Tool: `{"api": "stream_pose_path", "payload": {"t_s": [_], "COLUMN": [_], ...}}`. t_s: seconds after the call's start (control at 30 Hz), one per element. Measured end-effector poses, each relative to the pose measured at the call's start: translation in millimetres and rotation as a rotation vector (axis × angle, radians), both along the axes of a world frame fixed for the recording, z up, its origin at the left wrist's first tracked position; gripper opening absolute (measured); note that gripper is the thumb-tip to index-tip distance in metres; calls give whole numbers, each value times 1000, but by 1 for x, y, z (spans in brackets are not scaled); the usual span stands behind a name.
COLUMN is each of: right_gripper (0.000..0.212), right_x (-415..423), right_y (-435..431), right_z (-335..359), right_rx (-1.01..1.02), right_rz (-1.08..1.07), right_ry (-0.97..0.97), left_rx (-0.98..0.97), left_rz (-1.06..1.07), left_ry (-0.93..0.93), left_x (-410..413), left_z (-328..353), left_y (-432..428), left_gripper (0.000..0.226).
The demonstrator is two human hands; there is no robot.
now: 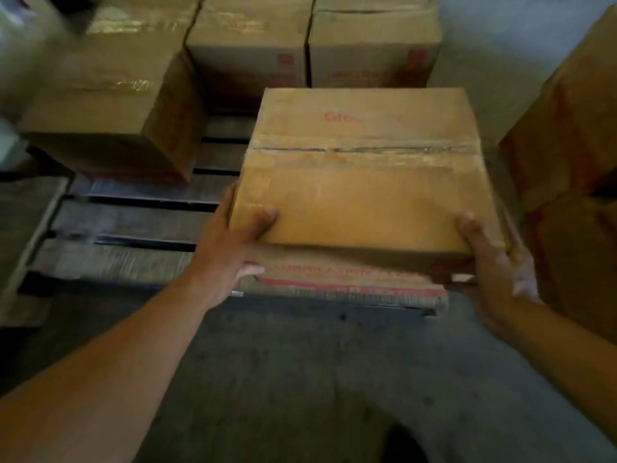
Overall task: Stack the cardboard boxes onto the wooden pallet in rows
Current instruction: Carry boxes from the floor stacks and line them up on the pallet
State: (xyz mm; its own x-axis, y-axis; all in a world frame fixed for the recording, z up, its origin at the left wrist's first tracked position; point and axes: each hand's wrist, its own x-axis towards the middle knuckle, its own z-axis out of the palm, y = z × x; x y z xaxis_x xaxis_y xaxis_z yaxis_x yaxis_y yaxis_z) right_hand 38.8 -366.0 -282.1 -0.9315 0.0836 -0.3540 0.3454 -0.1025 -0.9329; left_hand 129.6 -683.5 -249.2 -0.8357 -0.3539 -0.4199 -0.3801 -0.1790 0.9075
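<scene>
View down from a person's head; both bare hands hold one cardboard box (pixel 364 182) at the centre of the frame. The left hand (pixel 233 248) clasps its near left corner, thumb on the lid, fingers curled against the front face; the right hand (pixel 494 262) mirrors this at the near right corner. The box's long side runs left to right between the hands, each equally near, over the near right part of the wooden pallet (pixel 127 218); whether it rests on the slats cannot be told. Bare slats lie to its left; a placed box (pixel 110 105) sits upper left; two more boxes (pixel 247 51) stand at the top, straight beyond the held one.
</scene>
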Motion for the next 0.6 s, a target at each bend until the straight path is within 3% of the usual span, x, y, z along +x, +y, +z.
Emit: {"api": "stream_pose_path", "payload": {"t_s": [0.2, 0.6], "right_gripper": [70, 69], "right_x": [-11, -98], "right_y": [-36, -135], "right_z": [2, -15], "right_rx": [-34, -5], "right_rz": [116, 93], "right_ry": [-60, -31], "left_rx": [11, -9], "left_rz": [148, 108], "left_ry": [-49, -5], "left_x": [11, -83], "left_z": [-5, -19], "left_y": [-22, -121], "left_gripper": [65, 66]}}
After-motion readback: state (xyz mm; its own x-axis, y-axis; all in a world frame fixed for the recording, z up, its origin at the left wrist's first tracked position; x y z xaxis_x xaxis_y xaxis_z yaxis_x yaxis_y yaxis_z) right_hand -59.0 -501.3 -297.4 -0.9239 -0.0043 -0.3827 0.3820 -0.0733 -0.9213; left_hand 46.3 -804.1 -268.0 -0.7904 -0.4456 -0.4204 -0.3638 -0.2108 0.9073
